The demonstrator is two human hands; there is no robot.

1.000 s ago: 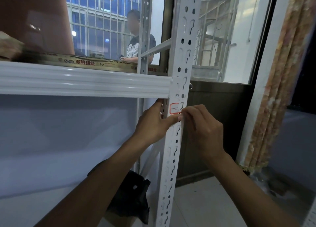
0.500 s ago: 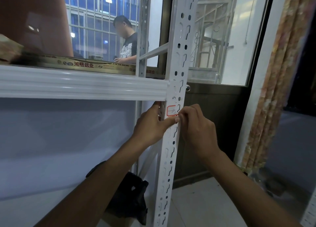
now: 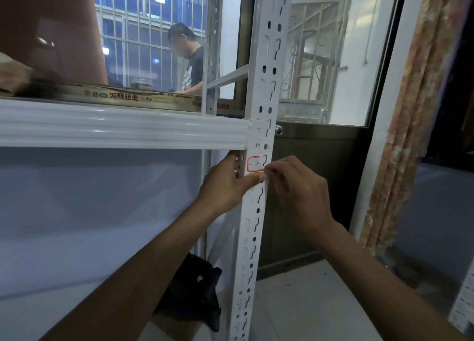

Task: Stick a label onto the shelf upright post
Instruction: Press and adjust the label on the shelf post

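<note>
A white perforated shelf upright post runs top to bottom through the middle of the view. A small white label with a red border lies on its front face just under the shelf beam. My left hand grips the post's left edge, thumb pressed across the front just below the label. My right hand reaches in from the right, its fingertips touching the label's lower right corner. The label's right part is hidden by my fingers.
A white shelf beam joins the post from the left. A black bag lies on the floor behind the post. A person stands beyond the window glass. A patterned curtain hangs at the right.
Both hands stay on the post at the label. The view has shifted slightly; the person behind the glass has moved to the right.
</note>
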